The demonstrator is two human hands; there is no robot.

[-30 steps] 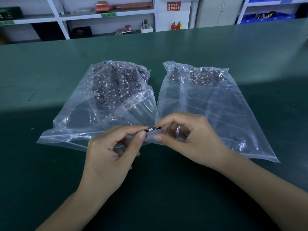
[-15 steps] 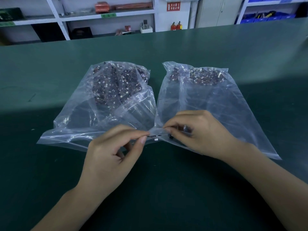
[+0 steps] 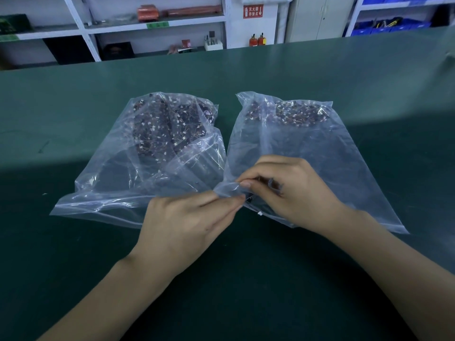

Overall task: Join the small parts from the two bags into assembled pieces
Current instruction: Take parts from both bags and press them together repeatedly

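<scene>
- A small dark part (image 3: 249, 199) with a white tip (image 3: 259, 213) sits at the near corner of the right bag (image 3: 320, 153), just where the two hands meet; it is too small to tell its exact shape.
- The right hand (image 3: 290, 190) lies over the near edge of the right bag, its back turned up, its fingers curled inward. The thumb and forefinger pinch the thin plastic at the bag's mouth, which is lifted in a small fold.
- The left hand (image 3: 187, 225) reaches from the left, with its back up and the wrist low over the table. Its forefinger and thumb are stretched toward the right and meet at the tips, beside the dark part. They seem to pinch the part or the bag edge, but I cannot tell which one.
- The fingertips of both hands are almost touching each other.
- The left bag (image 3: 147, 163) lies flat beside the right bag, and their near corners are close together. Each bag holds a heap of dark small parts (image 3: 167, 126) with white bits at its far end.
- Both bags rest on a dark green table (image 3: 73, 267).
- Both forearms come in from the near edge, bare.
- Behind the table stand white shelves (image 3: 152, 23) and blue bins (image 3: 391, 25).
</scene>
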